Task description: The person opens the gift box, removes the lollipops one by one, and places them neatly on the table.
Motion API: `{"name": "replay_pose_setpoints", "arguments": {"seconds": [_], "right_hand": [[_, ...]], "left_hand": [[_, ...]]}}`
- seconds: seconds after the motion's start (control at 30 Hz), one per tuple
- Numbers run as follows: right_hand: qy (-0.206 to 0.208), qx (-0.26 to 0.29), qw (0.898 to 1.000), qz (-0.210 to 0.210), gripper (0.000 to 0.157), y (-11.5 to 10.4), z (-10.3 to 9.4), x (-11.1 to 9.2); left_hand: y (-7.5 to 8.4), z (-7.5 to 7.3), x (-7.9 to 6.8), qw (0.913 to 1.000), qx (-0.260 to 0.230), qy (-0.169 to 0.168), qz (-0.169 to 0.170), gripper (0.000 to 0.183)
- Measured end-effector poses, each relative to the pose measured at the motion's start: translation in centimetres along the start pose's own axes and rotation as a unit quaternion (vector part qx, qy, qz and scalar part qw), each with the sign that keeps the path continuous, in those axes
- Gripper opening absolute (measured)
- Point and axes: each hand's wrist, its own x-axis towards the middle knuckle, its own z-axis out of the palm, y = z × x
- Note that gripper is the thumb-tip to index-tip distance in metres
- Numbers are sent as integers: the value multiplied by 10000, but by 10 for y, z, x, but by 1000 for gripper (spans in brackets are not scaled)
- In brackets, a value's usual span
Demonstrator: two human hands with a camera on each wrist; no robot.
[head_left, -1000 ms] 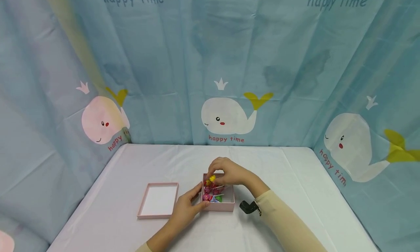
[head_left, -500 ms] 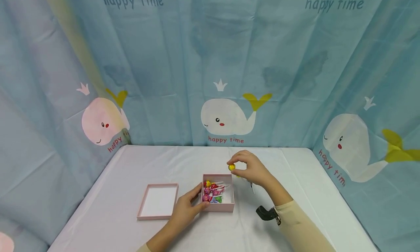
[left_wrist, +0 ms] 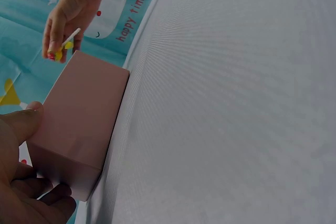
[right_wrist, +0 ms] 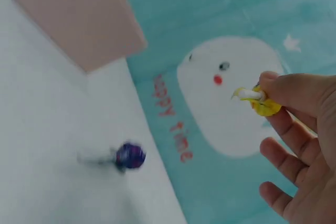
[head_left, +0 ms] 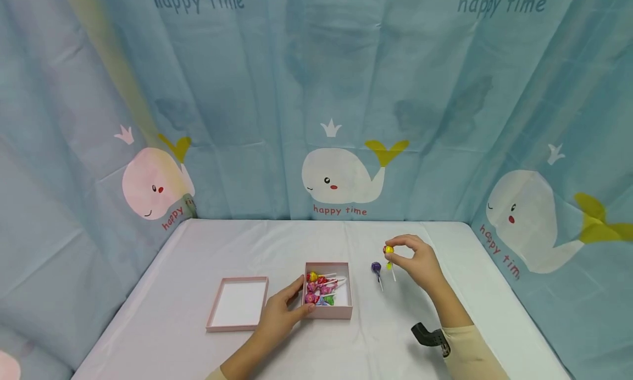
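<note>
My right hand (head_left: 420,264) pinches a yellow lollipop (head_left: 388,250) by its wrapped head between thumb and fingertips, its white stick pointing down. In the right wrist view the yellow wrapper (right_wrist: 266,106) shows beneath the thumb. A dark purple lollipop (head_left: 376,268) lies on the white table just left of that hand. Several more lollipops (head_left: 321,286), yellow, red, pink and green, lie in an uncovered pink box (head_left: 330,312), heads toward its left side. My left hand (head_left: 279,314) holds this box at its left front corner, thumb at the front and fingers along the left wall.
A shallow pink lid (head_left: 238,329) with a white inside lies on the table left of the box. Blue curtains (head_left: 247,94) printed with whales enclose the table at the back and sides. A black wrist mount (head_left: 429,336) juts from the right sleeve.
My right hand has lifted the yellow lollipop out of the box and carried it right, past the purple lollipop, which the hand partly hid before. My left hand has stayed at the box.
</note>
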Motion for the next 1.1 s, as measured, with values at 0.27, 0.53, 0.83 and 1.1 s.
{"name": "replay_pose_setpoints", "arguments": {"seconds": [0.27,0.53,0.83,1.1], "right_hand": [[41,-147,9988,475,31,29,-9,3],[-38,-202,9943,1042,37,52,-6,0],[-229,-103,9926,1189,34,77,6,-2],[-306,-10,9912,1288,36,85,13,-6]], "left_hand": [[1,2,2,9999,-98,14,45,83],[2,0,1,10000,-14,53,1,83],[1,1,-1,10000,12,58,3,84],[1,0,0,9999,-67,-2,-137,84]]}}
